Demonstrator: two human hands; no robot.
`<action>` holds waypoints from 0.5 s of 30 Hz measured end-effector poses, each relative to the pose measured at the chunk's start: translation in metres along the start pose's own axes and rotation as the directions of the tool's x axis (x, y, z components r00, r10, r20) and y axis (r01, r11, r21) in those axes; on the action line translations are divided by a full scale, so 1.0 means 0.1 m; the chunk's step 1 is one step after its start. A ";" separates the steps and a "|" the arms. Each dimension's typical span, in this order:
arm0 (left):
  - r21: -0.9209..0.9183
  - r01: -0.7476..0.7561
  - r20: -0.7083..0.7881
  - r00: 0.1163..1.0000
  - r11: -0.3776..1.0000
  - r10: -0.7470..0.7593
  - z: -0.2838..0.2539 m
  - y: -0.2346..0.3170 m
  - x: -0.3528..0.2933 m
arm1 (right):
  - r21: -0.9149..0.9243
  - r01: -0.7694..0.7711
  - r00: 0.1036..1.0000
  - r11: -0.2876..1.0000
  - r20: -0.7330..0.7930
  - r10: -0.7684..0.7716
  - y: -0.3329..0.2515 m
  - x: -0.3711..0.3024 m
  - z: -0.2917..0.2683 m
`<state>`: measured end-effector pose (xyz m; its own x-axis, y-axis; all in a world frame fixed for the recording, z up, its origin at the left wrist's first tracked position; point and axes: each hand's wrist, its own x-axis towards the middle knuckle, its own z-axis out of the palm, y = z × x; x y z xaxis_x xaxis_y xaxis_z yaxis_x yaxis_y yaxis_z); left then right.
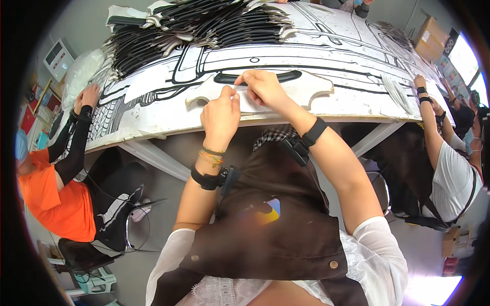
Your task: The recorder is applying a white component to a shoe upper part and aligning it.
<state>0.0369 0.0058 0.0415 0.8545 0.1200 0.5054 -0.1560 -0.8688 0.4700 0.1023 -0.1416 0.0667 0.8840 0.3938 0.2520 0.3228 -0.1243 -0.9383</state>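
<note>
A pale, curved flat piece [308,86] with hooked ends and a long black padded strip [289,76] along its far edge lies on the table in front of me. My left hand [221,116] is over its near left part, fingers curled in and thumb raised against the index finger. Just right of it, my right hand [264,89] bends over the middle of the black strip, its fingers closed in a pinch. Whatever sits between the fingertips of either hand is too small to make out. The hands are close together, and the right one hides part of the strip.
Piles of similar black-and-pale pieces [204,31] cover the back left of the table [337,61], which has black line drawings. Thin pale strips [395,94] lie at the right. A person in orange [64,196] sits left; another in white [451,171] works right.
</note>
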 end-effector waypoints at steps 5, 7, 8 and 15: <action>-0.060 -0.014 0.100 0.995 0.998 0.020 -0.03 -0.10 0.09 | -0.316 0.130 0.986 0.940 -0.057 -0.156 0.17 0.04 0.10; -0.238 -0.049 0.116 0.990 0.970 0.078 -0.06 -0.16 0.13 | -0.384 0.148 0.980 0.911 -0.068 -0.188 0.18 0.03 0.14; -0.231 -0.052 0.119 0.990 0.971 0.081 -0.08 -0.19 0.13 | -0.396 0.130 0.983 0.909 -0.069 -0.170 0.17 0.02 0.16; -0.202 -0.176 0.211 0.953 0.964 0.218 -0.15 -0.17 0.20 | -0.413 0.132 0.978 0.901 -0.095 -0.186 0.22 0.02 0.15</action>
<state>0.0492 0.0305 0.0548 0.8847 -0.1766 0.4314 -0.4006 -0.7613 0.5098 0.1063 -0.1296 0.0434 0.8363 0.3220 0.4437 0.5470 -0.4366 -0.7142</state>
